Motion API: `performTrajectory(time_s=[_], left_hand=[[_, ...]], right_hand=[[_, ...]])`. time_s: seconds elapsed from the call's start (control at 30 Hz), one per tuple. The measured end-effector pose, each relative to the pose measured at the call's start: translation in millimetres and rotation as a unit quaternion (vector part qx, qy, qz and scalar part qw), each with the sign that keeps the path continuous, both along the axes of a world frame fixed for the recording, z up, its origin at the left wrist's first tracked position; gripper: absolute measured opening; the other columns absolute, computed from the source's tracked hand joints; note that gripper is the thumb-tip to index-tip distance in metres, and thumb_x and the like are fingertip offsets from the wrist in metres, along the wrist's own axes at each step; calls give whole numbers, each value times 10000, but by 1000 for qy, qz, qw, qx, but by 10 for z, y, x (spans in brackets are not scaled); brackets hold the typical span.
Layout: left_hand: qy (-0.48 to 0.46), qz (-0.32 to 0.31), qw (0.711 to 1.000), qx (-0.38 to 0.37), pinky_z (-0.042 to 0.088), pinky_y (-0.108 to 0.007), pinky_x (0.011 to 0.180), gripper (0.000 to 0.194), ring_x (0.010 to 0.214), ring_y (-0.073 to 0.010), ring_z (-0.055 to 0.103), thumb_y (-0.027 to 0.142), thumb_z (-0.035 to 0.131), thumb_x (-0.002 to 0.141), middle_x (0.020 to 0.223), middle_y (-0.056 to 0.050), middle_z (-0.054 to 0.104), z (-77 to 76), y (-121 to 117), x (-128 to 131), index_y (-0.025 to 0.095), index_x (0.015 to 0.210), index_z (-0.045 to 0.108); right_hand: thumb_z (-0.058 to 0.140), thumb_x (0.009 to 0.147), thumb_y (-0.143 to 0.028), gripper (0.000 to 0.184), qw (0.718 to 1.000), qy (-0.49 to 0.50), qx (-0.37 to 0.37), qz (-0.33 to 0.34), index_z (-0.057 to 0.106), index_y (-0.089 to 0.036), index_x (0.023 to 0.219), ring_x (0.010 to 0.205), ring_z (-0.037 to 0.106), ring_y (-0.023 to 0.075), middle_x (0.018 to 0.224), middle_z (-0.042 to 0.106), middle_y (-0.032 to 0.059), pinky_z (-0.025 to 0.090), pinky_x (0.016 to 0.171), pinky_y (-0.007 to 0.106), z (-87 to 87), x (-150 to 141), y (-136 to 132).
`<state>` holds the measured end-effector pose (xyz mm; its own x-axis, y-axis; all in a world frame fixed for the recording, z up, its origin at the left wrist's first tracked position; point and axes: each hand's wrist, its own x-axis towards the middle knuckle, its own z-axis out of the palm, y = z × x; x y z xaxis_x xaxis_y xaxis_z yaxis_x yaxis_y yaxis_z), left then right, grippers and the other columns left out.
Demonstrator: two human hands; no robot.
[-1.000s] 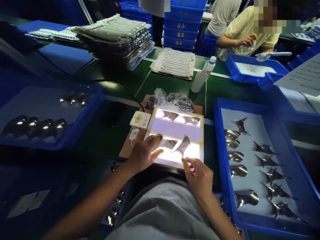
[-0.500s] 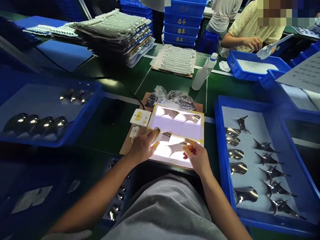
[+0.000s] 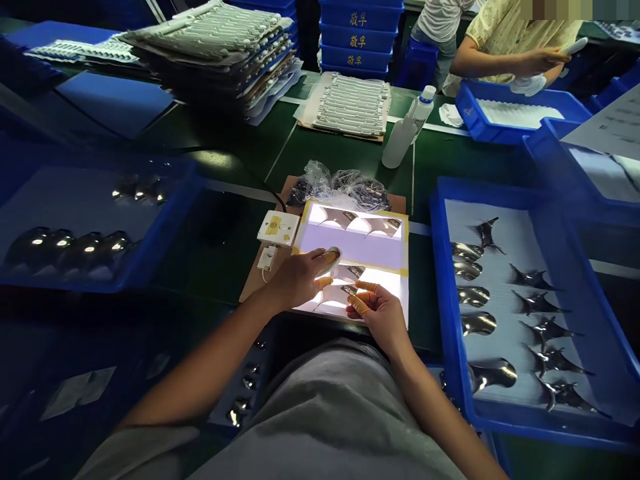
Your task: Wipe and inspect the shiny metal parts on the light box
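On a glowing light panel (image 3: 385, 313) with yellow taped edges, my left hand (image 3: 295, 280) has its fingers closed around an oval, pale-edged piece (image 3: 331, 264) whose kind I cannot make out. Thumb and index finger of my right hand (image 3: 383, 310), both in yellow finger covers, pinch the dark printed corner of a thin lens-shaped piece (image 3: 330, 298). Just above it a similar lens-shaped piece (image 3: 346, 273) lies partly behind my left fingers. Two more such pieces (image 3: 335, 219) rest along the panel's top.
Blue trays with shiny curved pieces stand left (image 3: 95, 283) and right (image 3: 453, 320). Beyond the panel are plastic bags (image 3: 345, 190), a bottle (image 3: 400, 143) and stacked white sheets (image 3: 215, 33). Across the table, a person holds a white object above a blue tray (image 3: 500, 127).
My left hand has moved right with the oval piece. My right hand has shifted left with the lens-shaped piece, bringing both hands closer together. The person opposite has raised a hand.
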<state>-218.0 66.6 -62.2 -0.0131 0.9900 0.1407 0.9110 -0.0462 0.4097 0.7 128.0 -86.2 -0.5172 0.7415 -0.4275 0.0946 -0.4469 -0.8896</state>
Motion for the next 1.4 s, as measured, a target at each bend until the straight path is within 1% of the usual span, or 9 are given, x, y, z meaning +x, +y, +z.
performTrajectory(time_s=[0.27, 0.4, 0.53, 0.63, 0.77, 0.93, 1.03, 1.17, 1.4], left_hand=[[-74, 113, 986, 98, 571, -384, 960, 397, 1133, -278, 686, 269, 644, 952, 1210, -112, 723, 59, -283, -17, 176, 1337, 619], [-148, 164, 968, 120, 553, -327, 976, 353, 1092, -240, 703, 318, 623, 976, 1148, -78, 765, 47, -413, 47, 167, 1293, 664], [-181, 213, 952, 126, 551, -305, 985, 344, 1129, -241, 695, 331, 625, 972, 1142, -79, 775, 26, -518, 134, 153, 1256, 700], [-176, 236, 948, 122, 545, -317, 1012, 302, 1178, -249, 676, 327, 608, 978, 1209, -96, 753, 50, -565, 196, 155, 1195, 730], [-165, 248, 946, 131, 557, -323, 1006, 309, 1139, -243, 694, 337, 586, 983, 1201, -98, 752, 87, -620, 239, 159, 1190, 731], [-179, 273, 938, 118, 582, -349, 977, 346, 1046, -250, 725, 379, 597, 979, 1119, -86, 773, 96, -686, 201, 177, 1235, 711], [-176, 243, 945, 130, 570, -354, 1007, 338, 1071, -247, 720, 348, 631, 964, 1099, -67, 775, 63, -615, 172, 187, 1256, 686], [-146, 147, 973, 102, 571, -383, 1031, 488, 1180, -279, 689, 319, 710, 918, 1279, -112, 718, -99, -350, 197, 175, 1369, 593], [-80, 50, 995, 39, 601, -406, 1007, 650, 1214, -287, 683, 161, 674, 895, 1391, -135, 656, -367, -327, 253, 209, 1504, 452]], right_hand=[[884, 663, -537, 615, 1000, -22, -3, 20, 645, -194, 1114, 724, 743, 222, 820, 720, 23, 655, 728, 402, 72, 50, -23], [767, 827, -535, 529, 988, -91, 115, 37, 646, -194, 1213, 705, 688, 198, 872, 704, 45, 617, 647, 359, 57, 144, -16], [707, 914, -450, 411, 889, -202, 406, 62, 673, -229, 1259, 811, 644, 215, 1032, 646, 85, 582, 653, 361, 28, 152, 12], [721, 915, -366, 436, 806, -200, 546, 110, 627, -220, 1315, 1029, 623, 291, 1205, 590, 140, 596, 758, 430, -11, 70, 16], [732, 898, -281, 369, 746, -220, 610, 155, 616, -199, 1239, 1092, 560, 344, 1215, 557, 169, 588, 762, 470, -66, -47, -38], [666, 929, -254, 256, 737, -202, 625, 160, 602, -213, 1174, 1026, 562, 316, 1127, 594, 141, 577, 765, 460, 25, -5, -69], [693, 931, -291, 309, 750, -181, 628, 105, 598, -225, 1217, 1023, 590, 291, 1124, 637, 121, 568, 835, 453, 155, 126, 109], [726, 911, -386, 281, 730, -212, 649, 5, 643, -215, 1118, 1043, 604, 296, 1078, 663, 112, 542, 898, 472, 248, 233, 539], [735, 875, -359, 270, 718, -257, 645, 38, 659, -197, 1077, 1053, 582, 320, 1088, 656, 130, 525, 886, 467, 104, -6, 821]])
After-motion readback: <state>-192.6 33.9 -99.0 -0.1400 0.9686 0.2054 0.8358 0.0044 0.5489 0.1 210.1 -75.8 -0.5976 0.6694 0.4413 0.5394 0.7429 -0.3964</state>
